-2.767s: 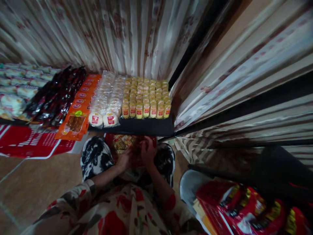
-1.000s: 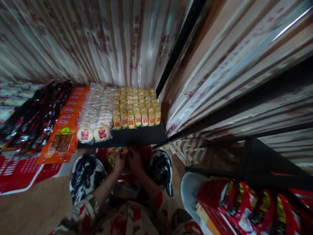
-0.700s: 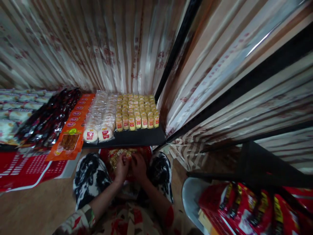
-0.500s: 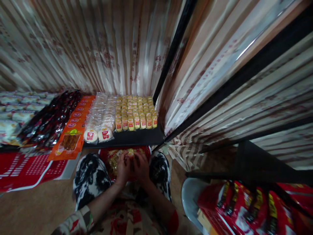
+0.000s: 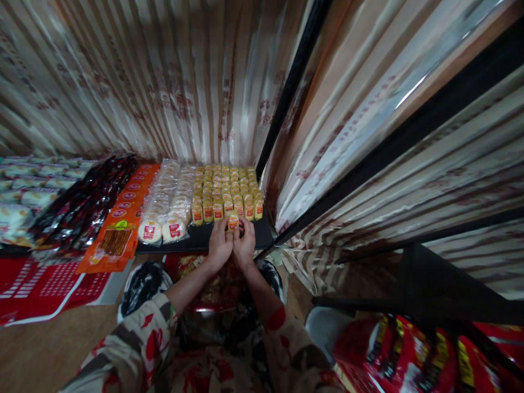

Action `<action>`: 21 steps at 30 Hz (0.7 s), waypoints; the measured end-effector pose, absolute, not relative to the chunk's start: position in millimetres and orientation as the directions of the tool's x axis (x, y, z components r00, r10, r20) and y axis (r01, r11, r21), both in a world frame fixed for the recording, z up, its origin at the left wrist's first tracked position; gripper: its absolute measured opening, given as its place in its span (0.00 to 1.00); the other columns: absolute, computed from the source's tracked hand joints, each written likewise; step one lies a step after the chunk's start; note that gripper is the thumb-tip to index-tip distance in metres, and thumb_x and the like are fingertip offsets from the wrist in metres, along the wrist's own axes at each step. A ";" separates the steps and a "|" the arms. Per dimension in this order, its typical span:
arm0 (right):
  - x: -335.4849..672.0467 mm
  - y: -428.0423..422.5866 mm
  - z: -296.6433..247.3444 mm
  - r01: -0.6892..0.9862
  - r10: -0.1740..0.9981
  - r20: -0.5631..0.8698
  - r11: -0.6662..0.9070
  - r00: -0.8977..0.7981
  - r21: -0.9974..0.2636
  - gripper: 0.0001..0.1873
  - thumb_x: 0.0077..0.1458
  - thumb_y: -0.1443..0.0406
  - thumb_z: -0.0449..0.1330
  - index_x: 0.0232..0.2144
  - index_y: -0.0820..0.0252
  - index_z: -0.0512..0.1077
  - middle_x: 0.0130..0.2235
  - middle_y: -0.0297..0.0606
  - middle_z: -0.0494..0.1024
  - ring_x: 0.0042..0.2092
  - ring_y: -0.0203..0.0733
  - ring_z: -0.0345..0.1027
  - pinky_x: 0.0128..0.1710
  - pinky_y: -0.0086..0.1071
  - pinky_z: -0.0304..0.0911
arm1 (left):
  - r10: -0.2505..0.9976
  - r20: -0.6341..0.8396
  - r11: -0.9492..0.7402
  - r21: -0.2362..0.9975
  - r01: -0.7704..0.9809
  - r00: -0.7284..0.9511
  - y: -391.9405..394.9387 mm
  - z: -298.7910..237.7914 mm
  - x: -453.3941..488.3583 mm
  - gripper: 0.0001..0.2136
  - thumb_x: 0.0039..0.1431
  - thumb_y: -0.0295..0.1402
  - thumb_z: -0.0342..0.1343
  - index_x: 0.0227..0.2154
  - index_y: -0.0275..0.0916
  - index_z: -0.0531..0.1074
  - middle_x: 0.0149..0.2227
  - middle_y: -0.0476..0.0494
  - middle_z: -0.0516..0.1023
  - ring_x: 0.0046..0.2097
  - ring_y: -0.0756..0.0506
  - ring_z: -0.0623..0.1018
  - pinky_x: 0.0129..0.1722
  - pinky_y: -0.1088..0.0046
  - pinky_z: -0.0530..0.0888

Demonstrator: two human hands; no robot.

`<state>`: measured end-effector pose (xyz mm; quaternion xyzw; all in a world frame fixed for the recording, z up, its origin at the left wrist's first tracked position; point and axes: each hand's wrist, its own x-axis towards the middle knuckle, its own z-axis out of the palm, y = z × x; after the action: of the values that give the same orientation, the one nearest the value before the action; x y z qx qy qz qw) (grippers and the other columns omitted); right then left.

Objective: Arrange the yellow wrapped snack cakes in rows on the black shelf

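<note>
A small yellow wrapped snack with a red and white label stands upright between my fingertips. My left hand pinches it from the left and my right hand from the right, both over the front edge of the black shelf. Just behind them are tight rows of matching yellow snacks. Below my forearms, between my knees, a red basket holds more yellow wrapped pieces, partly hidden by my arms.
Left along the shelf lie round white packaged cakes, an orange snack packet, dark shiny packets and white packs. A black post rises at the shelf's right corner. Red bags fill a container at lower right.
Both hands have moved up and forward from the red basket to the shelf front, with a yellow snack now held upright between them.
</note>
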<state>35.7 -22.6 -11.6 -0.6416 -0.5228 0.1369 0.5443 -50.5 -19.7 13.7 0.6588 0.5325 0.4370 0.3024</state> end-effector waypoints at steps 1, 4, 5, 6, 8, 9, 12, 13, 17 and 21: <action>36.7 -18.0 -15.1 0.514 0.820 0.389 0.137 0.421 -0.847 0.17 0.53 0.67 0.48 0.46 0.59 0.66 0.45 0.43 0.68 0.45 0.40 0.63 0.44 0.35 0.64 | 0.967 0.246 -0.246 0.856 0.454 0.060 -16.3 14.1 -48.7 0.20 0.51 0.22 0.44 0.48 0.36 0.65 0.47 0.38 0.69 0.51 0.44 0.68 0.53 0.62 0.65; 38.3 -7.9 -25.6 0.481 0.816 0.383 0.151 0.432 -0.863 0.19 0.53 0.67 0.48 0.48 0.60 0.65 0.46 0.44 0.68 0.46 0.40 0.63 0.45 0.35 0.64 | 0.975 0.214 -0.218 0.842 0.494 0.066 -9.2 13.3 -45.3 0.21 0.50 0.21 0.43 0.48 0.34 0.66 0.48 0.37 0.69 0.52 0.43 0.67 0.54 0.61 0.64; 38.3 -5.6 -28.5 0.466 0.814 0.381 0.156 0.438 -0.871 0.20 0.52 0.67 0.48 0.48 0.61 0.65 0.46 0.45 0.68 0.46 0.40 0.63 0.45 0.35 0.64 | 0.977 0.204 -0.210 0.839 0.502 0.068 -7.4 12.4 -44.7 0.21 0.50 0.21 0.43 0.49 0.33 0.65 0.48 0.36 0.69 0.52 0.43 0.67 0.54 0.62 0.64; 38.1 -3.7 -30.9 0.452 0.812 0.376 0.159 0.445 -0.878 0.20 0.52 0.67 0.48 0.48 0.61 0.65 0.46 0.45 0.67 0.46 0.40 0.64 0.45 0.35 0.65 | 0.978 0.198 -0.204 0.837 0.508 0.067 -5.7 11.3 -44.3 0.21 0.50 0.21 0.43 0.49 0.32 0.65 0.49 0.36 0.69 0.52 0.43 0.67 0.55 0.61 0.64; 37.5 -0.9 -34.6 0.432 0.815 0.362 0.155 0.453 -0.889 0.20 0.52 0.67 0.48 0.48 0.61 0.66 0.47 0.45 0.67 0.45 0.40 0.64 0.45 0.35 0.65 | 0.979 0.196 -0.200 0.836 0.512 0.062 -2.7 8.5 -43.9 0.22 0.50 0.21 0.43 0.49 0.33 0.66 0.49 0.36 0.69 0.53 0.42 0.67 0.55 0.61 0.64; 37.1 0.1 -36.1 0.427 0.819 0.354 0.149 0.452 -0.892 0.20 0.52 0.67 0.48 0.48 0.61 0.66 0.47 0.45 0.67 0.46 0.40 0.64 0.45 0.35 0.65 | 0.978 0.200 -0.200 0.839 0.506 0.056 -1.4 6.8 -43.7 0.22 0.50 0.21 0.44 0.49 0.34 0.66 0.49 0.36 0.69 0.53 0.42 0.67 0.55 0.61 0.64; 36.6 2.0 -40.6 0.427 0.828 0.343 0.142 0.443 -0.893 0.21 0.53 0.68 0.47 0.49 0.61 0.65 0.47 0.45 0.66 0.46 0.39 0.65 0.46 0.35 0.64 | 0.977 0.208 -0.200 0.862 0.466 0.035 1.3 1.1 -43.0 0.23 0.49 0.20 0.44 0.49 0.37 0.65 0.51 0.39 0.68 0.52 0.44 0.68 0.54 0.62 0.66; 36.6 2.3 -42.1 0.427 0.829 0.345 0.146 0.439 -0.892 0.21 0.53 0.68 0.47 0.50 0.61 0.65 0.48 0.46 0.66 0.46 0.39 0.65 0.47 0.35 0.64 | 0.978 0.206 -0.198 0.869 0.453 0.033 2.0 -0.8 -42.7 0.23 0.50 0.20 0.43 0.49 0.37 0.65 0.51 0.39 0.68 0.52 0.44 0.68 0.54 0.63 0.66; 37.5 2.1 -45.5 0.423 0.837 0.346 0.154 0.425 -0.893 0.22 0.53 0.69 0.46 0.50 0.63 0.64 0.49 0.47 0.67 0.47 0.40 0.65 0.48 0.35 0.64 | 0.979 0.201 -0.192 0.885 0.424 0.023 4.1 -6.8 -41.6 0.22 0.50 0.20 0.43 0.49 0.36 0.65 0.52 0.38 0.66 0.52 0.44 0.68 0.53 0.63 0.66; 38.2 -0.4 -42.2 0.436 0.852 0.343 0.154 0.396 -0.886 0.21 0.53 0.69 0.46 0.49 0.62 0.65 0.49 0.47 0.67 0.47 0.39 0.65 0.48 0.35 0.64 | 0.977 0.215 -0.201 0.895 0.399 0.011 5.8 -9.0 -40.9 0.22 0.49 0.20 0.43 0.48 0.37 0.66 0.52 0.38 0.66 0.51 0.45 0.69 0.53 0.63 0.67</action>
<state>38.2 -0.4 -42.2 -0.6229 -0.5171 0.1867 0.5566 -40.9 5.8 -9.0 0.6332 0.5432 0.4467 0.3232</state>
